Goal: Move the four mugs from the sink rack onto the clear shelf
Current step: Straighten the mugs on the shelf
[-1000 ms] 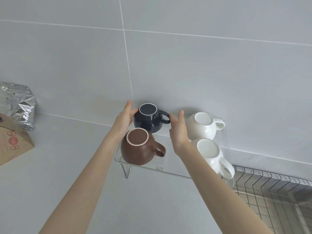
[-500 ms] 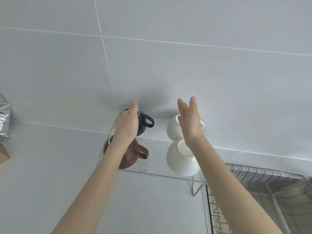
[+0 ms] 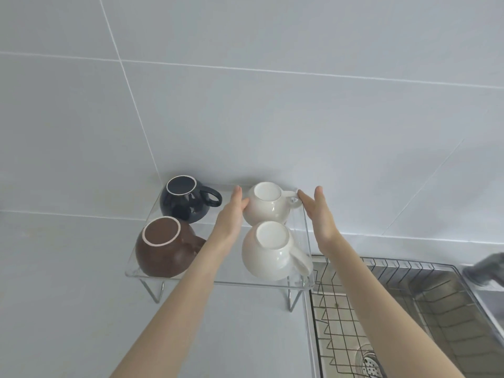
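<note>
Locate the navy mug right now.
Head view: the navy mug sits upside down at the clear shelf's back-left corner, behind the brown mug, by the wall.

Home kitchen indicated: pale tiled wall (image 3: 300, 118) and counter (image 3: 68, 309), steel sink (image 3: 436, 309) with wire rack (image 3: 341, 323) and drain (image 3: 372, 362) at 4 o'clock, four mugs (image 3: 266, 251) inverted on a clear shelf (image 3: 218, 279) at centre.
</note>
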`<action>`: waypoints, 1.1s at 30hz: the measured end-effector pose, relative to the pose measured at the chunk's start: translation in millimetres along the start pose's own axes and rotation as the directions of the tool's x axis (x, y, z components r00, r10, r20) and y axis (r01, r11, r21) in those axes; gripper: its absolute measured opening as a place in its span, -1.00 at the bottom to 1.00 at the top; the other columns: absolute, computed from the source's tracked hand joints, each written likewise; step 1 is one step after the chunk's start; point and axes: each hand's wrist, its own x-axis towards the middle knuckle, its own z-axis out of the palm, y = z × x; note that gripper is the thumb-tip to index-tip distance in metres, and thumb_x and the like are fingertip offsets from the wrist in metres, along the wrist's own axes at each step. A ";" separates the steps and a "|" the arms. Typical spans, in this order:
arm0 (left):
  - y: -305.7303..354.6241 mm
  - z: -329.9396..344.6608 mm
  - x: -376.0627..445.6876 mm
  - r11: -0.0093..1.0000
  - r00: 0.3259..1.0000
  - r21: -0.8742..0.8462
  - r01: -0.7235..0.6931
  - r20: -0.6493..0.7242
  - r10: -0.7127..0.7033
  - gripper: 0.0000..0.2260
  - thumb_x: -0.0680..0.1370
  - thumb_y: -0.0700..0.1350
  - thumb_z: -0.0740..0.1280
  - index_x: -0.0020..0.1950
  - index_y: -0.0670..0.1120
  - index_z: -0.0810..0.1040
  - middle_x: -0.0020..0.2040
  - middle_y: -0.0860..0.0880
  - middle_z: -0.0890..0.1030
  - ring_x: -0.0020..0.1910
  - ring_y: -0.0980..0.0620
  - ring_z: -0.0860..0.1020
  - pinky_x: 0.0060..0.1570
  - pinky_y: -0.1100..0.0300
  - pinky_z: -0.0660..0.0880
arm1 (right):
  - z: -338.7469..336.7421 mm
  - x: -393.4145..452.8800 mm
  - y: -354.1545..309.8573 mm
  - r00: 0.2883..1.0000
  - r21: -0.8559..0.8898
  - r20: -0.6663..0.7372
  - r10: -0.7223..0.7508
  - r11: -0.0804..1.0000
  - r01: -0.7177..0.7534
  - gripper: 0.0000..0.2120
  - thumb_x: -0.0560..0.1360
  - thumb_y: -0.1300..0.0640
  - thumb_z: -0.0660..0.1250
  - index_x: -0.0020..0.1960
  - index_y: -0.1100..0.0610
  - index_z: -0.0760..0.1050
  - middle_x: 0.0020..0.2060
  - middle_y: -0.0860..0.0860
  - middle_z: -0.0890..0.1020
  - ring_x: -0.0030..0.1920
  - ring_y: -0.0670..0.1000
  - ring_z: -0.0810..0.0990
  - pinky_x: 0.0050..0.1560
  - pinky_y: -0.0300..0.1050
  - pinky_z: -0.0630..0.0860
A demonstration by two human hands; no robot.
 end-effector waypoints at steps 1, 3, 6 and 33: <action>-0.4 0.1 0.9 1.000 1.000 -0.004 -0.012 -0.006 0.012 -0.33 0.47 0.30 -0.11 0.38 -0.07 0.37 0.45 -0.02 0.34 0.46 0.06 0.23 0.48 0.07 0.07 | -0.5 -1.2 1.3 1.000 0.008 0.000 -0.001 1.000 0.001 -0.38 0.56 -0.21 -0.26 0.47 0.04 0.20 0.54 -0.08 0.11 0.54 -0.07 -0.01 0.47 -0.08 -0.15; -0.3 0.9 0.7 1.000 1.000 0.007 -0.023 -0.013 0.023 -0.37 0.51 0.26 -0.13 0.39 -0.07 0.35 0.46 -0.03 0.33 0.46 0.06 0.22 0.47 0.09 0.07 | -1.0 -3.9 3.8 1.000 0.020 0.003 -0.002 1.000 0.002 -0.39 0.57 -0.19 -0.27 0.48 0.04 0.19 0.52 -0.10 0.14 0.54 -0.08 0.01 0.46 -0.10 -0.14; -0.8 2.1 -1.8 1.000 1.000 0.009 -0.024 -0.013 0.024 -0.41 0.54 0.22 -0.13 0.41 -0.07 0.32 0.48 -0.02 0.29 0.47 0.05 0.19 0.47 0.10 0.05 | 0.5 -8.0 3.8 1.000 0.027 0.014 -0.005 1.000 0.005 -0.41 0.57 -0.18 -0.25 0.48 0.03 0.17 0.52 -0.11 0.13 0.53 -0.09 0.00 0.46 -0.11 -0.14; -45.7 25.1 -80.5 0.972 0.975 -0.200 -0.123 -0.207 0.081 -0.75 0.52 0.16 0.02 -0.32 0.15 0.30 -0.25 0.21 0.39 -0.18 0.20 0.35 -0.10 0.30 0.27 | 11.4 -123.1 63.2 1.000 0.327 -0.014 -0.024 0.945 0.028 -0.55 0.55 -0.23 -0.19 0.33 -0.22 0.27 0.49 -0.16 0.22 0.51 -0.18 0.04 0.54 -0.04 -0.08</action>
